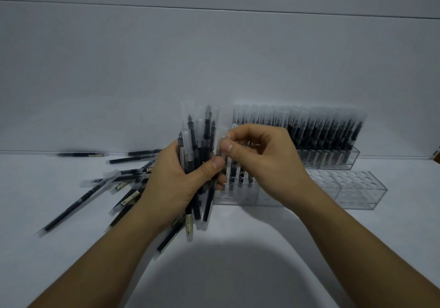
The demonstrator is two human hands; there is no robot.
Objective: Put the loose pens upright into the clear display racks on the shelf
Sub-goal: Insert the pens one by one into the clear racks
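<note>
At the middle of a white shelf, a person's two bare hands meet, seen from above and behind. The left hand has its fingers and thumb curled round a bundle of pens, dark barrels with clear caps, held roughly upright with the caps fanning out above the fist. The right hand sits just right of the bundle and pinches a single pen by its clear cap between thumb and forefinger; this pen is touching the right edge of the bundle. Behind and below the right hand stands the near rack, a clear block with round holes, holding a few standing pens at its left end, its right end showing open holes. Farther back, against the wall, the far rack is packed with rows of upright pens. More loose pens lie scattered flat on the shelf to the left of the left hand.
</note>
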